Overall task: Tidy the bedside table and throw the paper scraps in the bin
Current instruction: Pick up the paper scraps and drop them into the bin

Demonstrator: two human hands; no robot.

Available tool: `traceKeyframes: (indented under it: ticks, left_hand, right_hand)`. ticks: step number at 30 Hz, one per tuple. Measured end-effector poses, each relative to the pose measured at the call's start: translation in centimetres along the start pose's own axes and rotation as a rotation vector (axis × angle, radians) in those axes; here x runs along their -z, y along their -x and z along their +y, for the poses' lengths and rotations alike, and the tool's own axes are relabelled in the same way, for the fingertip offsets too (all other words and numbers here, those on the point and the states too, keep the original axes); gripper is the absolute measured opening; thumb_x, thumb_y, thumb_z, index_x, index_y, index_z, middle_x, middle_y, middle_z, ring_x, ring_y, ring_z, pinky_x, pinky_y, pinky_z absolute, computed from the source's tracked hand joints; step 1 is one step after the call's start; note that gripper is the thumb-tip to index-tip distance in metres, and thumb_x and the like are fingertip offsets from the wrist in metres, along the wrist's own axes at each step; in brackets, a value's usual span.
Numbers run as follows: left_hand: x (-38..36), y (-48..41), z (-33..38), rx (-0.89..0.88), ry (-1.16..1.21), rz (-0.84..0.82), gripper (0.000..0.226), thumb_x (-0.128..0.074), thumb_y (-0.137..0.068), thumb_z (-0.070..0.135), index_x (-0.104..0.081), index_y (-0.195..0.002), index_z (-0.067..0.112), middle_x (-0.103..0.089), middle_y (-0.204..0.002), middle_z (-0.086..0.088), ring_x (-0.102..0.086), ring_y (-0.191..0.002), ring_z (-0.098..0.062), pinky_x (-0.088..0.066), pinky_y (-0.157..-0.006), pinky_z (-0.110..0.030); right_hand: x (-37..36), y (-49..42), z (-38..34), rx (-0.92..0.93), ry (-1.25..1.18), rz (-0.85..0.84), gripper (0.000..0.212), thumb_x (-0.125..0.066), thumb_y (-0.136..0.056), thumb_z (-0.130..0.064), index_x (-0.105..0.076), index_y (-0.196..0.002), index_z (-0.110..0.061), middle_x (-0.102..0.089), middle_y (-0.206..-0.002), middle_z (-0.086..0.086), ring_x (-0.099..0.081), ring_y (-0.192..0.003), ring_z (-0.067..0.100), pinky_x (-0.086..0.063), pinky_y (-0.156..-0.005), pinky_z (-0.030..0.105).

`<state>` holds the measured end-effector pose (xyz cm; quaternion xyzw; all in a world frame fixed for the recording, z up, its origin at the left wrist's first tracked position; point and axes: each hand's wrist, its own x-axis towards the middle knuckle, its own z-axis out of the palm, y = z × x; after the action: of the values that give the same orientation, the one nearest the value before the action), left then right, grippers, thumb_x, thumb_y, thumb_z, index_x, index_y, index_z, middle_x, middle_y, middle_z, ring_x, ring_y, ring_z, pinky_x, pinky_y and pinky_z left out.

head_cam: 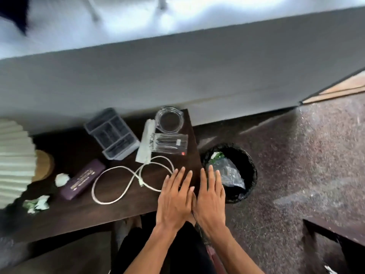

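Paper scraps (37, 203) are seen far from the hands, at the left of the desk (83, 212) by the lamp (13, 159). The left hand (174, 196) and right hand (211, 196) are held flat and empty, side by side, at the desk's right corner. The bin (250, 169) is set just beside that corner, likely so scraps can be dropped in. Another crumpled scrap (61, 179) is seen near a purple case (83, 179).

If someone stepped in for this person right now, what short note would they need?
Left hand and right hand: open, flat, empty, side by side at the bedside table corner nearest the bin.
Bin: on the floor beside the table, already holding paper and plastic.
Left: one crumpled paper by the purple case, torn scraps near the lamp; loose white cable and tipped glass need tidying.
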<state>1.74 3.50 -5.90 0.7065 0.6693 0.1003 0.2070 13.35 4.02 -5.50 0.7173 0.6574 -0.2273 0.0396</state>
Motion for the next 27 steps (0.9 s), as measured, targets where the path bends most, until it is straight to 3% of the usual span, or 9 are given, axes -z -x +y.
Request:
traceKeyframes:
  ticks: [2, 5, 10, 15, 20, 25, 27]
  left_hand:
    - [1.7, 2.2, -2.2, 0.021, -0.034, 0.017, 0.048, -0.037, -0.101, 0.036, -0.051, -0.143, 0.019, -0.053, -0.149, -0.008, -0.047, -0.141, -0.024, -0.031, -0.119, -0.041]
    - [4.2, 5.8, -6.3, 0.126, -0.063, 0.052, 0.048, -0.037, -0.101, 0.035, -0.049, -0.145, 0.02, -0.05, -0.151, -0.007, -0.045, -0.142, -0.023, -0.033, -0.118, -0.043]
    - [7.4, 11.1, -13.1, 0.304, -0.127, 0.151, 0.049, -0.038, -0.1, 0.034, -0.051, -0.144, 0.018, -0.053, -0.148, -0.009, -0.05, -0.138, -0.026, -0.031, -0.113, -0.042]
    - [9.6, 15.1, -19.5, 0.472, -0.141, 0.246, 0.045, -0.04, -0.1, 0.029, -0.058, -0.138, 0.013, -0.059, -0.141, -0.011, -0.059, -0.128, -0.027, -0.049, -0.105, -0.045]
    - [10.8, 16.9, -25.1, 0.743, 0.067, 0.406, 0.043, -0.042, -0.1, 0.029, -0.06, -0.134, 0.01, -0.061, -0.135, -0.012, -0.059, -0.122, -0.029, -0.051, -0.102, -0.041]
    - [12.2, 16.3, -30.2, 0.973, 0.311, 0.569, 0.037, -0.052, -0.1, 0.018, -0.059, -0.135, 0.01, -0.06, -0.133, -0.013, -0.058, -0.122, -0.029, -0.048, -0.1, -0.039]
    - [12.7, 15.7, -31.9, 1.002, 0.408, 0.627, 0.036, -0.054, -0.098, 0.014, -0.061, -0.133, 0.01, -0.062, -0.129, -0.011, -0.061, -0.116, -0.021, -0.049, -0.097, -0.029]
  right_hand:
    - [-0.1, 1.3, -2.2, 0.086, 0.072, -0.019, 0.072, -0.046, -0.092, -0.044, -0.029, -0.155, -0.014, -0.018, -0.166, 0.012, -0.02, -0.153, 0.033, -0.038, -0.114, 0.053]
    - [-0.1, 3.0, -6.7, 0.226, 0.109, -0.052, 0.072, -0.034, -0.091, -0.053, -0.037, -0.152, -0.015, -0.027, -0.163, 0.013, -0.028, -0.15, 0.033, -0.041, -0.111, 0.055]
    - [-2.0, 5.5, -13.7, 0.471, 0.171, -0.147, 0.075, -0.034, -0.088, -0.055, -0.041, -0.15, -0.014, -0.032, -0.162, 0.013, -0.033, -0.147, 0.033, -0.046, -0.106, 0.057]
    - [-4.5, 7.1, -20.3, 0.679, 0.22, -0.186, 0.071, -0.044, -0.089, -0.053, -0.041, -0.15, -0.017, -0.035, -0.16, 0.011, -0.039, -0.145, 0.031, -0.048, -0.102, 0.054]
    - [-7.3, 7.8, -26.5, 0.8, 0.206, -0.216, 0.066, -0.052, -0.093, -0.048, -0.042, -0.149, -0.014, -0.041, -0.156, 0.008, -0.05, -0.132, 0.031, -0.052, -0.094, 0.048]
    - [-9.7, 7.9, -32.8, 0.825, 0.056, -0.37, 0.066, -0.05, -0.1, -0.038, -0.025, -0.155, -0.01, -0.027, -0.16, 0.011, -0.038, -0.139, 0.033, -0.044, -0.107, 0.048]
    - [-10.6, 7.7, -34.9, 0.79, -0.059, -0.408, 0.065, -0.055, -0.099, -0.028, -0.024, -0.154, -0.008, -0.028, -0.156, 0.014, -0.041, -0.137, 0.035, -0.043, -0.109, 0.045]
